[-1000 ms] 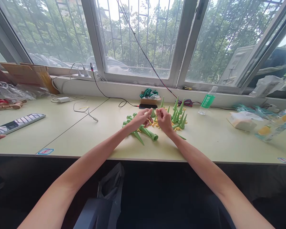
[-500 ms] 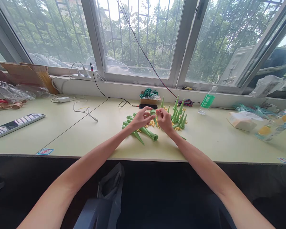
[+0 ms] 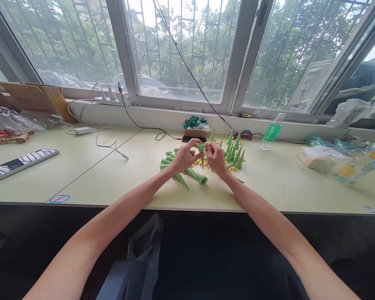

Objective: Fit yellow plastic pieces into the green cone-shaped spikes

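Our left hand [image 3: 185, 156] pinches the tip-down green spike [image 3: 201, 148], our right hand [image 3: 215, 156] curled just right of its mouth, contents unclear.

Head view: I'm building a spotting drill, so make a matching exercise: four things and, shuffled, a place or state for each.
1. central green spike
2. silver-edged phone
3. plastic bottle
4. small cardboard box

A. upright, green label
B. dark green contents
C. tip down, at left hand
D. flat, at far left

Pairs: 1-C; 2-D; 3-A; 4-B
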`<state>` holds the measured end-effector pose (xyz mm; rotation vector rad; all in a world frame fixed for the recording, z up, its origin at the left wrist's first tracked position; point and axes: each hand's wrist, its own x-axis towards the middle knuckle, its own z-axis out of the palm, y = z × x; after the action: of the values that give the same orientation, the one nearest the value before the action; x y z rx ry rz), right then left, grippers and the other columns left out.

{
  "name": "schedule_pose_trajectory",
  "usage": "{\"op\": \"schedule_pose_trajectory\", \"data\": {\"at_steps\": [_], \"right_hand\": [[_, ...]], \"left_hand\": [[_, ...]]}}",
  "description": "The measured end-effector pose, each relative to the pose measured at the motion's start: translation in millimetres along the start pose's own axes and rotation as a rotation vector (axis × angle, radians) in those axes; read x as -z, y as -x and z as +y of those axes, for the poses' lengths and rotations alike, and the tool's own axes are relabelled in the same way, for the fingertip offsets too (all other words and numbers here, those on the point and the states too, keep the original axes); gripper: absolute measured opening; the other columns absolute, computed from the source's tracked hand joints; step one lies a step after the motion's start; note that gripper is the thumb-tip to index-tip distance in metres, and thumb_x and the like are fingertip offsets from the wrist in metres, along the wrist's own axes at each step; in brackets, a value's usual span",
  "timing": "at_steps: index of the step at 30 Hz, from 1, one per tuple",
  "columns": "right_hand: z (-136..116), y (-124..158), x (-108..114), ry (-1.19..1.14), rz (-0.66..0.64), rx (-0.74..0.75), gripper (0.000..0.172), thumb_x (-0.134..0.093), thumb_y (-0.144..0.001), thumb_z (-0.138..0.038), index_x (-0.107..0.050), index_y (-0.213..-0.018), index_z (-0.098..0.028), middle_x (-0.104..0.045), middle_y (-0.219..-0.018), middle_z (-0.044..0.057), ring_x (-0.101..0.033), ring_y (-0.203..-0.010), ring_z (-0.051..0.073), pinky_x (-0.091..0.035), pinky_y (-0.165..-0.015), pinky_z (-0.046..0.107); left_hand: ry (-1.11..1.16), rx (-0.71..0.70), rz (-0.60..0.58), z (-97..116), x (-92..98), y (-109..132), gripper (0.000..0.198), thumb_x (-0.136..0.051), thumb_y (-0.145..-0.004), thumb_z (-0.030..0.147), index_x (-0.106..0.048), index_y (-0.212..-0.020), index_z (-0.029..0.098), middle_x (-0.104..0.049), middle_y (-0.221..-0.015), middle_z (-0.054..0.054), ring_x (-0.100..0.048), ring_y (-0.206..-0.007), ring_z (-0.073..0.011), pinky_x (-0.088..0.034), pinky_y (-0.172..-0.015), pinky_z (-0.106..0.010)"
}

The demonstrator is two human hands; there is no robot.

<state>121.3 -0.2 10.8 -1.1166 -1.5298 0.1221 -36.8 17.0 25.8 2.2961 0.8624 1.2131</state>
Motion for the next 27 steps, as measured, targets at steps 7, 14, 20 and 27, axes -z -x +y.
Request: {"op": "schedule_pose_trajectory", "data": {"at_steps": [7,14,20,27], "right_hand": [[-3,1,0,0.018,0.052,-0.008,0.045,-0.038,-0.098,-0.055,-0.042,-0.068,-0.022,-0.039,-0.055,-0.004,-0.033,-0.053,0.012,-0.028,-0.055,0.026],[-2,2,0,0.027,0.060,0.017,0.043,-0.038,-0.098,-0.054,-0.042,-0.069,-0.022,-0.040,-0.056,-0.004,-0.034,-0.053,0.012,-0.029,-0.055,0.026],[-3,4,0,0.001,0.000,0.053,0.043,-0.038,-0.098,-0.054,-0.041,-0.069,-0.022,-0.041,-0.055,-0.004,-0.034,-0.052,0.011,-0.030,-0.055,0.026],[-1,6,0,-0.003,-0.037,0.067,0.042,-0.038,-0.098,-0.054,-0.042,-0.071,-0.022,-0.039,-0.055,-0.005,-0.034,-0.051,0.011,-0.030,-0.055,0.025]], "left_hand": [[0.144,0.053,-0.001,4,-1.4,-2,0.045,-0.054,-0.090,0.057,-0.052,-0.117,0.020,-0.066,-0.084,-0.002,-0.055,-0.046,-0.0075,-0.043,-0.047,-0.019],[0.372,0.214,-0.049,1,0.9,-5,0.053,-0.047,-0.088,0.071,-0.051,-0.099,0.019,-0.060,-0.055,0.001,-0.047,-0.035,-0.0090,-0.035,-0.037,-0.019],[0.643,0.508,-0.275,-1,0.4,-8,0.069,-0.031,-0.084,0.084,-0.051,-0.089,0.018,-0.065,-0.057,-0.007,-0.050,-0.038,-0.0123,-0.041,-0.040,-0.024],[0.755,0.638,-0.359,-3,0.5,-11,0.081,-0.024,-0.086,0.082,-0.060,-0.058,0.015,-0.064,-0.057,-0.015,-0.049,-0.041,-0.0131,-0.042,-0.042,-0.028]]}}
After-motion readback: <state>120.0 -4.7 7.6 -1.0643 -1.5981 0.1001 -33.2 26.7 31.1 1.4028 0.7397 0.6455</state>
